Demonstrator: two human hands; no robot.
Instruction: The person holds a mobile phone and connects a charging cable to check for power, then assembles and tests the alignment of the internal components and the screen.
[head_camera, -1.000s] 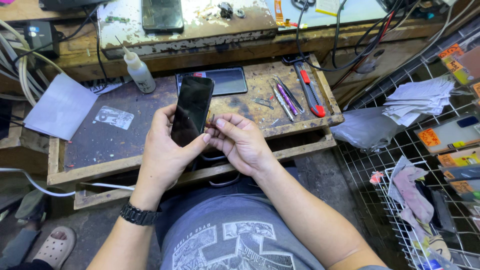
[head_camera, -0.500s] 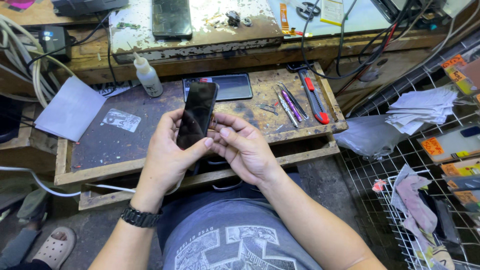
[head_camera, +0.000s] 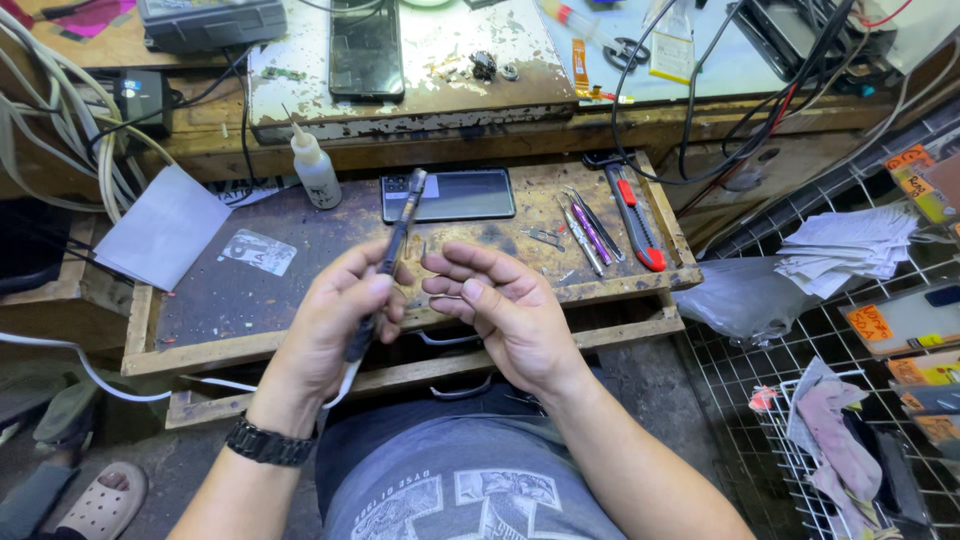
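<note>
— Where is the smartphone (head_camera: 392, 245)?

— Up in the air over the front edge of the wooden work board (head_camera: 215, 345), turned edge-on to the camera, top end tilted away toward the board's back edge. Pinched in the left hand (head_camera: 330, 320), near the lower half of the slab.

— And the grip?

— Thumb on one long side, fingertips (head_camera: 378, 287) wrapped onto the other, palm underneath. Wrist bent back a little, wristwatch (head_camera: 268, 443) on it, forearm rising from the lap.

— Right hand (head_camera: 505, 320)?

— Released, grasping nothing. Palm turned up and inward, fingers loosely curled, tips just beside the phone's edge; cannot tell whether quite touching.

— Feel of the thing?

— Probably light, thin and stiff. Glossy dark faces, so likely slippery. Fragile too, by the look: glass that would crack on a drop or a twist.

— Best place to take hold, then?

— Along the two long side rails, as now, not flat on the faces. Gentle pressure only; no bending across the length.

— Anything near underneath?

— A second dark phone (head_camera: 450, 195) lying flat near the board's back edge, a small white glue bottle (head_camera: 315, 170) at its left, a red utility knife (head_camera: 635, 215) toward the right edge. All well apart from both hands.
</note>
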